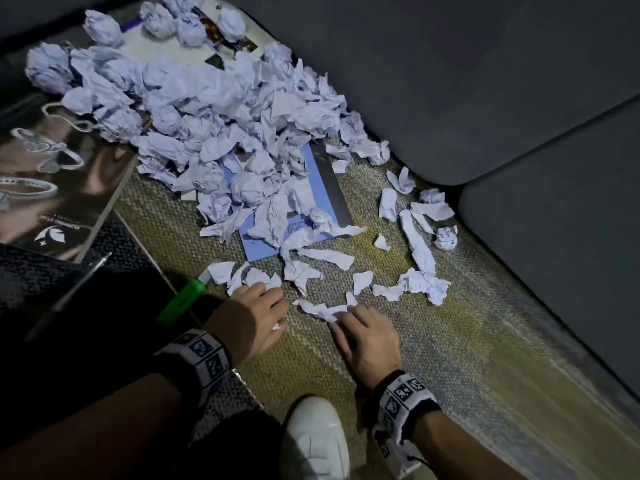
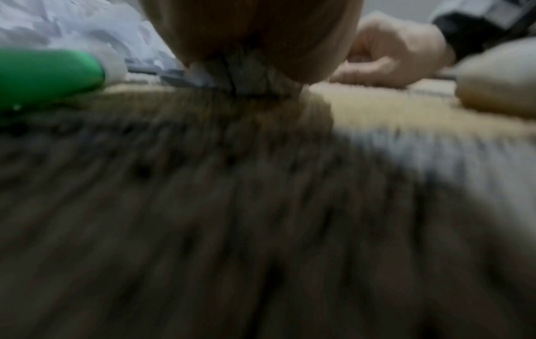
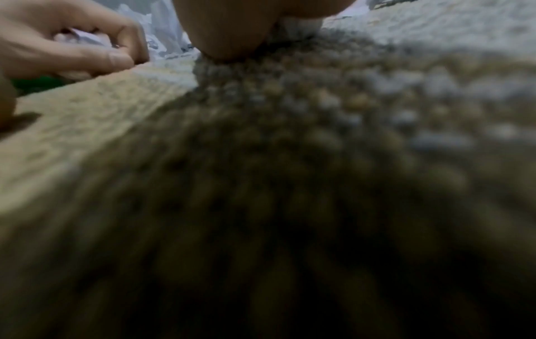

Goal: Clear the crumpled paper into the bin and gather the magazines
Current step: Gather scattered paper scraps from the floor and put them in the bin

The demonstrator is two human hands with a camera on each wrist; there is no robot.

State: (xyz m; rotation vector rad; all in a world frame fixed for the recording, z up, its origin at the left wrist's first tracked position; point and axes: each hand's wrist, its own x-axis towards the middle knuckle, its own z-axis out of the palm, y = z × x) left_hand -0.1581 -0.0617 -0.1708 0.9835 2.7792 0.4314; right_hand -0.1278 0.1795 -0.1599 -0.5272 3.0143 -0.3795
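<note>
A big heap of crumpled white paper (image 1: 214, 109) lies on the carpet, with torn scraps (image 1: 325, 258) strewn toward me. It partly covers a blue magazine (image 1: 317, 174) and a pale one (image 1: 152, 46) at the back. A glossy magazine with rings on its cover (image 1: 59, 174) lies at the left. My left hand (image 1: 273, 299) lies low on the carpet with its fingers curled round small paper scraps (image 3: 84, 37). Beside it, my right hand (image 1: 341, 318) pinches a long scrap (image 1: 318, 310) against the carpet.
A green-handled tool (image 1: 183, 299) lies just left of my left hand. A grey sofa (image 1: 485, 81) runs along the right and back. My white shoe (image 1: 315, 438) is below the hands. A dark flat thing (image 1: 86, 323) lies at the lower left.
</note>
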